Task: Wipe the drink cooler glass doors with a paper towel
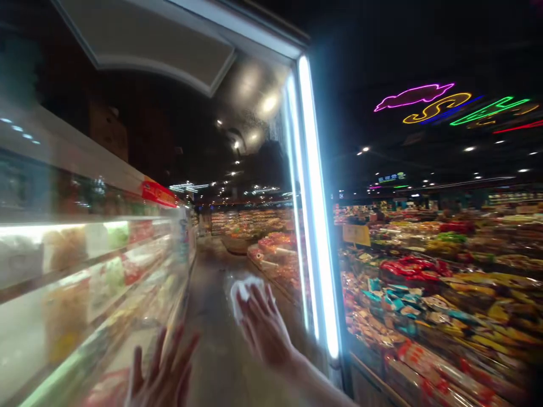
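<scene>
My right hand (267,328) reaches up from the lower right and presses a white cloth (244,287) flat against a glass door (237,192). The cloth looks thin and crumpled; it could be a paper tissue. Its folds stick out past my fingertips. Low in the view, my left hand (163,370) is raised with its fingers spread, holding nothing. Whether it touches the glass I cannot tell. A bright lit strip (320,209) runs along the door's right edge, beside my right hand.
On the left stand lit refrigerated shelves (106,282) with packaged goods, blurred by motion. Heaps of wrapped goods (424,294) fill the displays to the right, near a yellow sign (356,234). An aisle floor (207,299) shows through the glass. Coloured neon signs (441,107) hang overhead.
</scene>
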Available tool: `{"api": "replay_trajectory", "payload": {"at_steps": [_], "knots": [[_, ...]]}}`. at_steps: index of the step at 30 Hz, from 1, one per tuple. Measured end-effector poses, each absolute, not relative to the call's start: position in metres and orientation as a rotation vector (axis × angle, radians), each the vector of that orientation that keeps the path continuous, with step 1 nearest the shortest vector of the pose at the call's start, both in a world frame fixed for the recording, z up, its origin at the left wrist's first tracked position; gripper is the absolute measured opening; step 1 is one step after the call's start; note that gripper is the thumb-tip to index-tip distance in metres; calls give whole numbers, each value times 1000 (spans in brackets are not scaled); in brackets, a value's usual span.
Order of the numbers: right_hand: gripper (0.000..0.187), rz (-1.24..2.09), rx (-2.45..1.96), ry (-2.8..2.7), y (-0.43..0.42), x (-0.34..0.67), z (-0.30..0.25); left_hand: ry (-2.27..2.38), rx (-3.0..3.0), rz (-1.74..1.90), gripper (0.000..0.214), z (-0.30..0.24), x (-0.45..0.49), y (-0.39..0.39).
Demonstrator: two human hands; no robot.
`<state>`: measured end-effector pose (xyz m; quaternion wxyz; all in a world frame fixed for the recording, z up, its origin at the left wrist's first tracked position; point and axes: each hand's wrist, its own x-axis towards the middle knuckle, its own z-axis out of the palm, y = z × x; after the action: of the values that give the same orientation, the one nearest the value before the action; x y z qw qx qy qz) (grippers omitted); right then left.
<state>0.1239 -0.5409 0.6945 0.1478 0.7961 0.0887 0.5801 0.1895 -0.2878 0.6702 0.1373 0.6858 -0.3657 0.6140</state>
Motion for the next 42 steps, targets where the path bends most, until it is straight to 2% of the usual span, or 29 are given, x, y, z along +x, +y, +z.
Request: {"api": "replay_trajectory", "payload": {"at_steps": [4, 6, 7, 8, 10, 15, 17, 18, 20, 25, 27, 28, 29, 31, 35, 37, 39, 40, 42], "knots": [[58, 1847, 2291, 141, -593, 112, 871, -876, 2014, 1831, 63, 831, 199, -298], [58, 1906, 2280, 163, -609, 111, 919, -803, 1986, 1849, 60, 882, 195, -306], [58, 1928, 2276, 180, -613, 112, 925, -780, 1979, 1854, 59, 891, 193, -312], [59, 1945, 2278, 195, -614, 113, 918, -771, 1986, 1856, 60, 888, 191, -318], [63, 1969, 2293, 185, -609, 113, 868, -805, 2014, 1872, 61, 845, 187, -330], [67, 1817, 2251, 232, -589, 102, 655, -1254, 2018, 1898, 51, 655, 180, -340], [67, 1706, 2238, 354, -594, 96, 613, -1398, 1997, 1904, 47, 622, 178, -339], [67, 1676, 2239, 399, -600, 94, 613, -1421, 2009, 1902, 49, 625, 177, -340], [67, 1688, 2255, 420, -613, 93, 653, -1381, 2044, 1897, 56, 668, 176, -346], [62, 1838, 2283, 341, -634, 103, 858, -1211, 2031, 1901, 59, 864, 179, -376], [61, 1892, 2289, 289, -633, 105, 911, -1152, 2042, 1867, 58, 909, 178, -387], [61, 1916, 2295, 260, -631, 104, 920, -1128, 2043, 1858, 59, 914, 176, -390], [61, 1941, 2304, 223, -626, 103, 916, -1114, 2043, 1860, 60, 907, 174, -392], [63, 1975, 2326, 138, -614, 100, 873, -1140, 2047, 1886, 64, 860, 170, -389], [70, 1862, 2323, 215, -590, 94, 719, -1384, 2134, 1923, 65, 703, 165, -359], [70, 1683, 2256, 400, -585, 95, 672, -1522, 2186, 1924, 59, 651, 167, -336], [72, 1603, 2229, 468, -585, 99, 679, -1627, 2209, 1908, 56, 650, 173, -314], [73, 1618, 2229, 469, -585, 102, 704, -1622, 2221, 1897, 56, 670, 177, -303], [73, 1713, 2223, 458, -579, 111, 783, -1490, 2196, 1907, 58, 745, 186, -281]]}}
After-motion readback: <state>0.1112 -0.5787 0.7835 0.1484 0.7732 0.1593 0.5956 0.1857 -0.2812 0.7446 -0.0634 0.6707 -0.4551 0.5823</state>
